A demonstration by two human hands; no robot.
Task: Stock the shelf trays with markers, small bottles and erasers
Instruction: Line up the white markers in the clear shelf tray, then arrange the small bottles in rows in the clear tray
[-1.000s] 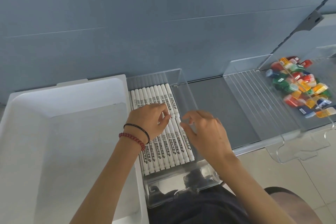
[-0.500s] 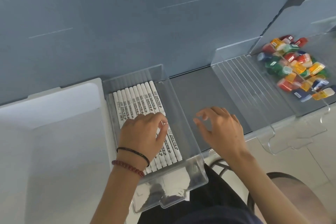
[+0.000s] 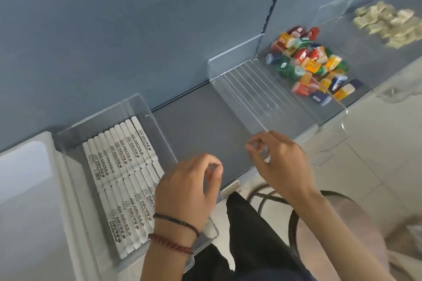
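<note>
A clear tray [image 3: 139, 107] at the left holds two rows of white markers [image 3: 123, 175] lying side by side. My left hand [image 3: 189, 187] hovers over that tray's right wall with curled fingers, holding nothing. My right hand [image 3: 276, 162] sits at the near left corner of a second clear tray [image 3: 242, 89], fingers loosely bent and empty; whether it touches the tray I cannot tell. Small colourful bottles [image 3: 310, 64] are heaped in that tray's right section. Pale erasers [image 3: 386, 23] lie piled further right on the shelf.
A white plastic bin [image 3: 29, 201] stands left of the marker tray. Bare grey shelf surface [image 3: 196, 130] lies between the two clear trays. A blue back wall [image 3: 137, 18] rises behind. Below the shelf edge are dark clothing [image 3: 251, 235] and a pale floor [image 3: 374, 162].
Both hands lifted off the markers and moved right; my right hand went from the marker tray to the second tray's near corner. The view swung right, revealing the erasers.
</note>
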